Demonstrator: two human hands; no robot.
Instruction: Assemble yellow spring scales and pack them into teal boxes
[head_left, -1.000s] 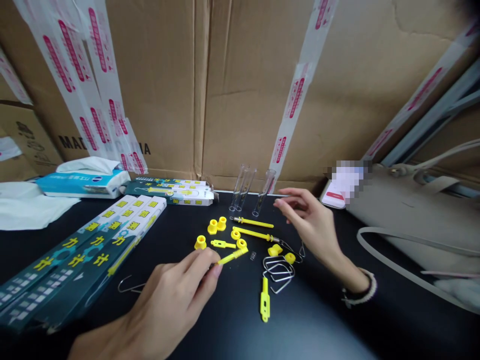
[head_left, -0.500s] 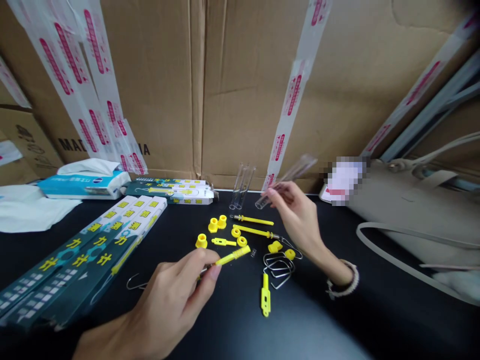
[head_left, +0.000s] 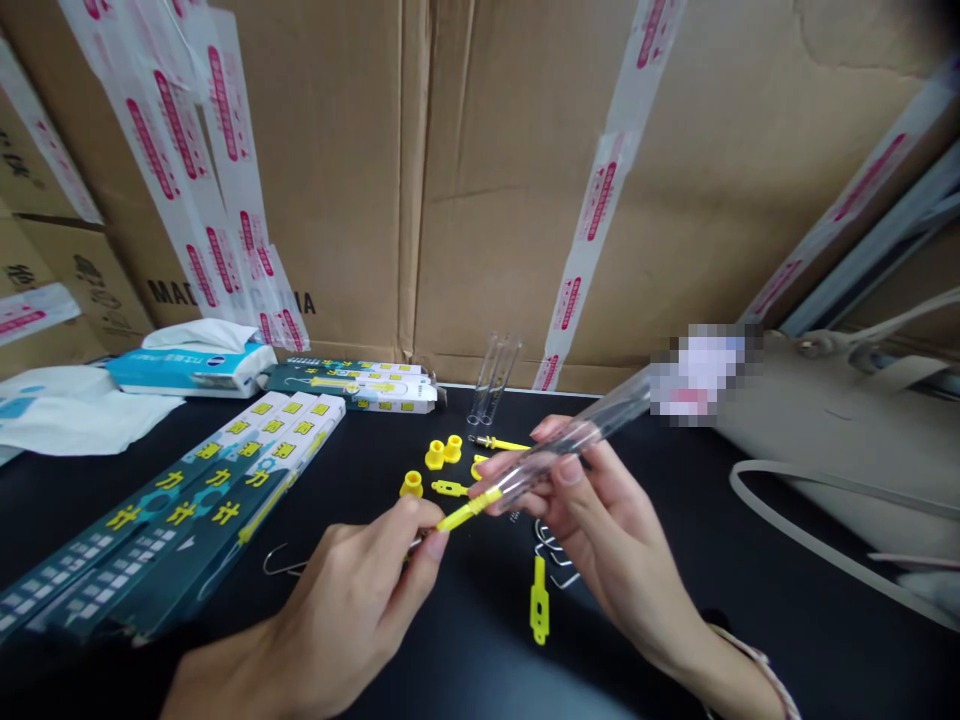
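My left hand [head_left: 360,590] pinches a yellow plastic rod [head_left: 459,516] near its lower end; a metal hook [head_left: 283,564] sticks out behind the fingers. In my right hand [head_left: 600,510] is a clear plastic tube [head_left: 577,435], tilted up to the right. The tube's lower mouth meets the rod's tip; whether the tip is inside I cannot tell. Beyond the hands lie yellow caps [head_left: 435,454], a flat yellow piece [head_left: 450,488] and a yellow rod with a metal end [head_left: 504,443]. Another flat yellow piece [head_left: 539,600] rests below my right hand, beside bent wire hooks [head_left: 559,565] partly hidden by it.
Two clear tubes [head_left: 495,380] stand near the cardboard wall [head_left: 510,200]. Long printed boxes [head_left: 202,490] lie at left, more boxes [head_left: 360,385] behind. A tissue pack [head_left: 195,370] is at back left, a blurred phone [head_left: 694,370] and grey bag [head_left: 810,420] at right.
My right hand has brought the clear tube down and left to the yellow rod's tip. My left hand keeps its pinch on the rod. The view has shifted slightly.
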